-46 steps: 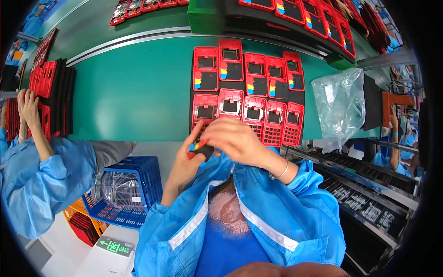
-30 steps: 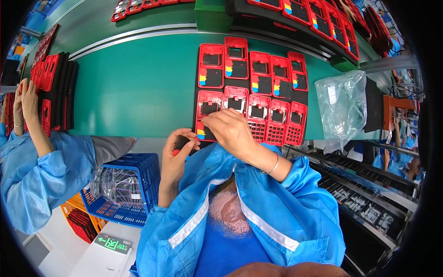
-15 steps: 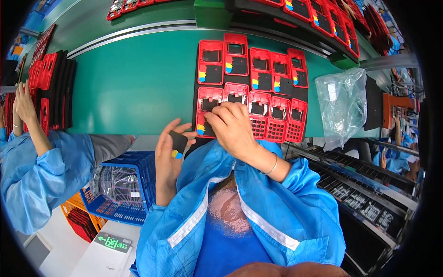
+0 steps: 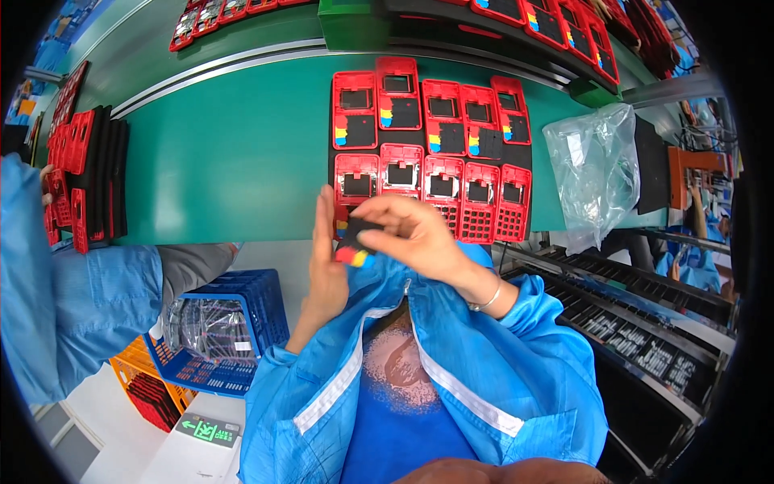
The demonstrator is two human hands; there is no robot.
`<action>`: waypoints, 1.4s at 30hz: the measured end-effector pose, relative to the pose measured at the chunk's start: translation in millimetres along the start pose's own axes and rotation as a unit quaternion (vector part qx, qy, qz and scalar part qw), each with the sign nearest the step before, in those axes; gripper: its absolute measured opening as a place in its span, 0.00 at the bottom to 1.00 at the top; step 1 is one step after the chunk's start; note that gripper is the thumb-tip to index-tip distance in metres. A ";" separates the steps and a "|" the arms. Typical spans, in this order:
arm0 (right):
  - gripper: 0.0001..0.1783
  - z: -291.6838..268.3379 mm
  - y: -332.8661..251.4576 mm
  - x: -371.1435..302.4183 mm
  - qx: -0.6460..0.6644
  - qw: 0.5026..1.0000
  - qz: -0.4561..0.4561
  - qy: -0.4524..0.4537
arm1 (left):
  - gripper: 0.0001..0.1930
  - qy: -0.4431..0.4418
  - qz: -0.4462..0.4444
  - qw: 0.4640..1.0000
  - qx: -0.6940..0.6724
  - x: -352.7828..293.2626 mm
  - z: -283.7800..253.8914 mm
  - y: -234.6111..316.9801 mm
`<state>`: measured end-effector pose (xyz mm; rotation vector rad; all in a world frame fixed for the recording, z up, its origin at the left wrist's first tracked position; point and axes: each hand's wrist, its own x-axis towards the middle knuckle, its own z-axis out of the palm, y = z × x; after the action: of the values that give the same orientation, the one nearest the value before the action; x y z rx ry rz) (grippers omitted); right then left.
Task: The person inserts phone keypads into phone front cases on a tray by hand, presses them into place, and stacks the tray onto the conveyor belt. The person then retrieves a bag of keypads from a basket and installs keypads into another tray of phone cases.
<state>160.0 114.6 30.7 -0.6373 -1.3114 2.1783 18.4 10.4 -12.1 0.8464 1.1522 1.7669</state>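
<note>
In front of me, two rows of red plastic handset shells [image 4: 443,171] lie in a black foam tray [image 4: 520,155]. The far-row shells carry black rubber keypads [image 4: 400,114] with coloured keys at the lower left; several near-row shells show bare key holes. Above the tray's near left corner, my right hand [image 4: 419,242] pinches a small black keypad [image 4: 355,240] with red, yellow and blue keys. My left hand [image 4: 325,270] supports the same piece from the left, fingers pointing up. Whether it is one keypad or a small stack I cannot tell. My hands partly hide the near left shells.
A clear plastic bag [image 4: 592,173] lies right of the tray. Black trays with red shells [image 4: 78,141] stand at the left, beside a co-worker's blue sleeve [image 4: 97,302]. A blue crate [image 4: 262,315] sits below the bench; a raised shelf [image 4: 451,28] holds more shells.
My right hand has drawn back from the near-row shells to the keypad. My left hand has moved right to meet it. The co-worker's arm at the left has shifted.
</note>
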 end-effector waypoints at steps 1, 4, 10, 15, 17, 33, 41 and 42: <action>0.19 -11.4 0.4 -2.4 -0.048 0.997 -0.056 0.038 | 0.43 -0.089 0.071 0.965 0.235 4.7 -14.6 -1.3; 0.18 -26.4 -39.7 -15.5 -0.385 0.913 -0.019 0.132 | 0.36 -0.191 0.156 0.817 0.521 5.5 -28.4 -10.6; 0.12 -28.9 -27.4 -24.9 -0.488 0.857 -0.130 0.100 | 0.29 -0.206 0.214 0.673 0.677 7.1 -23.0 -7.1; 0.12 -31.7 -8.7 -18.0 -0.603 0.753 -0.205 0.167 | 0.24 -0.198 0.240 0.689 0.655 9.6 -32.6 -18.9; 0.12 -38.9 1.3 -18.9 -0.627 0.733 -0.198 0.175 | 0.24 -0.205 0.242 0.703 0.637 10.9 -33.5 -24.3; 0.17 -38.1 8.0 -39.0 -0.720 0.636 -0.245 0.135 | 0.23 -0.250 0.261 0.625 0.692 15.4 -29.2 -4.9; 0.14 -118.0 -56.0 -30.2 -0.704 0.617 -0.252 0.244 | 0.31 -0.291 0.259 0.681 0.620 24.9 14.3 -0.4; 0.15 -130.7 -65.3 -23.2 -0.726 0.587 -0.231 0.273 | 0.31 -0.290 0.260 0.681 0.620 25.5 22.3 -5.5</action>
<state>271.5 211.5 37.2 -1.1495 -2.2609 -0.0086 28.6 42.9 -7.2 2.5183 1.6690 0.6368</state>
